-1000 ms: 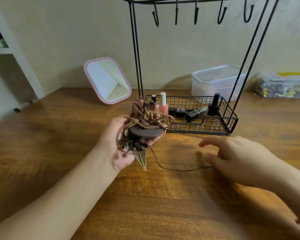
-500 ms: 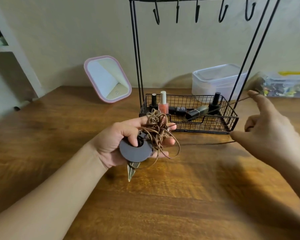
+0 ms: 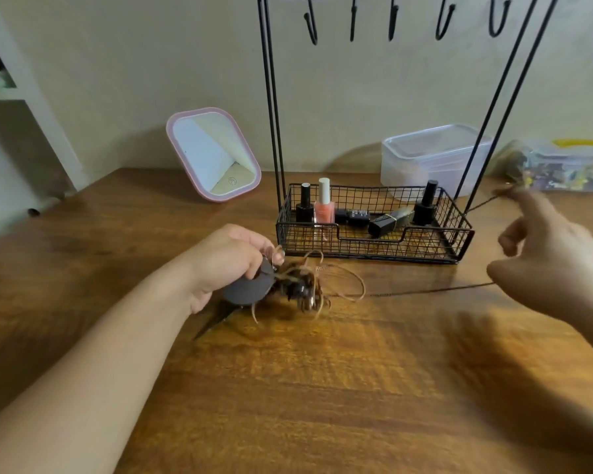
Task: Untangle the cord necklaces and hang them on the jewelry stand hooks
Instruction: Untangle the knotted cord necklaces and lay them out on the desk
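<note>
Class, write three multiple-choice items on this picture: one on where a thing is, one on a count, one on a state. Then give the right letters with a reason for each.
1. Where is the pink polish bottle?
A. in the wire basket
B. beside the mirror
C. in the left hand

2. How many hooks show on the stand's top bar?
A. three
B. five
C. seven

3. What state are the hooks in?
A. each holds a necklace
B. one holds a necklace
C. all are bare

Key: 1 A, the bottle stands upright at the basket's left end. 2 B, five black hooks hang in a row. 3 C, the tangle lies low by the left hand, with one cord stretched toward the right hand.
</note>
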Action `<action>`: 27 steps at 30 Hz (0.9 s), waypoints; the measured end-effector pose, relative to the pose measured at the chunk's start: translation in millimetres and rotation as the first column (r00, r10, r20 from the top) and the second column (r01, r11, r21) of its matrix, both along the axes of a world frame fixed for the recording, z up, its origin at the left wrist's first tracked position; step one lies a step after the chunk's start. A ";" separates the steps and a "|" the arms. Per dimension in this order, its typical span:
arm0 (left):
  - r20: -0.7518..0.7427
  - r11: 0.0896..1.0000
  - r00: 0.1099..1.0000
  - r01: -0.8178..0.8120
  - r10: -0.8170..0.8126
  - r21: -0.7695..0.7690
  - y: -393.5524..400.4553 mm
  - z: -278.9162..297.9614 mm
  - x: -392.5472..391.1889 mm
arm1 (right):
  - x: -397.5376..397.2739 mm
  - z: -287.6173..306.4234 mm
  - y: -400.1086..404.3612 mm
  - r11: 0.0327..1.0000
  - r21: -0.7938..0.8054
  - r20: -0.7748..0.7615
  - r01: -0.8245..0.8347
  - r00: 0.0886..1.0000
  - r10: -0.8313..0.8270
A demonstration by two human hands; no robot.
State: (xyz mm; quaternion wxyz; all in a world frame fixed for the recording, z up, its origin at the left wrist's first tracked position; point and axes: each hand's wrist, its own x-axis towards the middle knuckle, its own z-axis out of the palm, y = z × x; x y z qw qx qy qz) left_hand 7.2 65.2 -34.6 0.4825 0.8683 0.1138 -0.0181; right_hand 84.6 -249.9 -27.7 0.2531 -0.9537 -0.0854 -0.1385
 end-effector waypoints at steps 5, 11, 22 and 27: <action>0.099 0.972 0.990 -0.115 0.096 0.205 -7.3 3.5 1.4 | 2.4 -4.6 1.2 0.964 -0.195 -0.238 -0.179 0.962 0.130; 0.223 0.771 0.836 0.313 -0.501 0.555 -33.1 8.7 -21.9 | -3.5 0.9 -0.6 0.876 -0.335 -0.230 -0.346 0.932 0.280; 0.135 0.709 0.859 0.308 -0.494 0.635 -38.8 -2.1 -19.1 | 3.0 -13.1 -1.4 0.759 -0.429 -0.337 -0.490 0.866 0.369; 0.273 0.966 0.936 0.250 -0.223 -0.070 -38.2 6.3 -15.2 | -28.0 -23.1 35.5 0.758 -0.050 0.116 -0.650 0.750 0.651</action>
